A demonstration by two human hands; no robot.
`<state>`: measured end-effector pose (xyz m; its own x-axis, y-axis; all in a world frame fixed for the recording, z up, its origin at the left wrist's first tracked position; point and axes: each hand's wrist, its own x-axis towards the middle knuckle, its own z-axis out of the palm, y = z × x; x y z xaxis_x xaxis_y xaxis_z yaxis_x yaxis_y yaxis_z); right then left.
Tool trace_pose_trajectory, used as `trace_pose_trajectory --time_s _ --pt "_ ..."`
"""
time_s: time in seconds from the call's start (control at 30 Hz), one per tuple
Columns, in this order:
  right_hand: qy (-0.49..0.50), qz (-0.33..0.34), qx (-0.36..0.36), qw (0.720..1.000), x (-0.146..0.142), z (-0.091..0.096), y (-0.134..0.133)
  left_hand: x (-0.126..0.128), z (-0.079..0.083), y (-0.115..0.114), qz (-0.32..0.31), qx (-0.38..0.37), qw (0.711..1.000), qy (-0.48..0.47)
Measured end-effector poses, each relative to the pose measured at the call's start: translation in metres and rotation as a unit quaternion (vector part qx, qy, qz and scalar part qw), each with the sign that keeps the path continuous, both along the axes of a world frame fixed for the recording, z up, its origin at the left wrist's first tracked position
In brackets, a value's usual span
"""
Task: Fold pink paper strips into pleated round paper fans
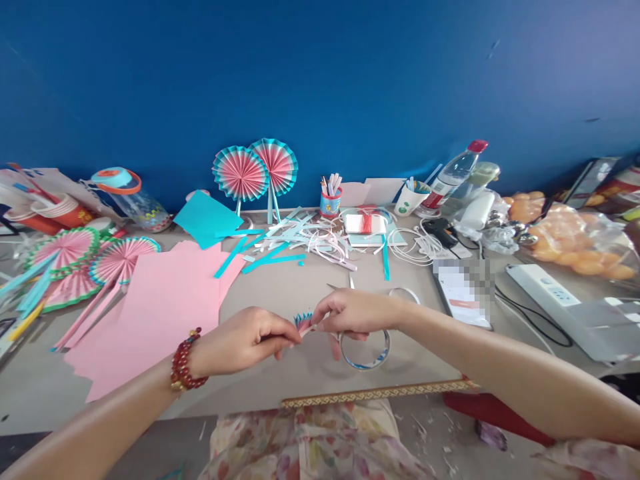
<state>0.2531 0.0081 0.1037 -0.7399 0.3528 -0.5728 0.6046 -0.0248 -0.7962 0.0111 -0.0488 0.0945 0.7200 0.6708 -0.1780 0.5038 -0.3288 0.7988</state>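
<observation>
A small pleated paper (303,323), pink with a teal zigzag edge, is pinched between my hands above the table. My left hand (250,341), with a red bead bracelet at the wrist, closes its fingertips on its left side. From the right, my right hand (356,311) has thumb and finger pressed at the pleats' other side; its remaining fingers curl over a roll of tape (367,365). Whether those fingers grip the roll or only pass over it, I cannot tell. Scissors (351,281) lie just beyond my right hand, partly hidden by it.
Pink paper sheets (170,300) spread at left, near finished paper fans (125,260). Two round fans (241,173) stand against the blue wall. Paper strips (290,233) litter the back. Right: a phone (460,293), a power strip (550,287), a plastic bottle (455,173).
</observation>
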Motion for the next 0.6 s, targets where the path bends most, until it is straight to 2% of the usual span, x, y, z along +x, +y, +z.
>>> trace_pose_trajectory --time_s 0.23,0.4,0.6 --pt "-0.017 -0.038 -0.049 0.998 -0.005 -0.004 -0.004 -0.001 -0.004 0.002 -0.004 0.011 1.000 0.001" --pt "-0.030 -0.096 -0.035 0.994 -0.004 -0.007 -0.007 -0.003 -0.003 0.000 -0.004 0.012 1.000 -0.003" --pt "0.007 -0.083 -0.025 0.996 0.005 -0.006 -0.007 -0.007 -0.004 0.001 0.010 -0.019 1.000 -0.020"
